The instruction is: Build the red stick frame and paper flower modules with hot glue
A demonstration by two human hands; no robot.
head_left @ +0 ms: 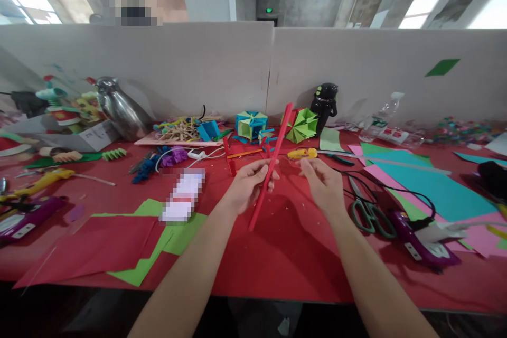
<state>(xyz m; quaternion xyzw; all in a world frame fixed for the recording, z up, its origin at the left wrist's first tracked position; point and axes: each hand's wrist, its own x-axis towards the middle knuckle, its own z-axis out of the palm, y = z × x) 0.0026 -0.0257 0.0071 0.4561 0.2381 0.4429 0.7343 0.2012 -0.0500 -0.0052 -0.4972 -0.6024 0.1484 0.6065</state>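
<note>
Handling the red strip point(278, 147) seems the step in hand: at frame centre the left hand's point(249, 182) fingers grasp it, the right hand's point(325, 185) curl nearby, whether around anything I cannot tell, and the next move probably calls for steadiness.

The red strip point(274, 153) appears to be smooth, matt paper; the jug point(122, 110) is glossy metal. The bottle point(381, 119) is clear, shiny plastic, the teal sheet point(447, 193) matt paper.
</note>
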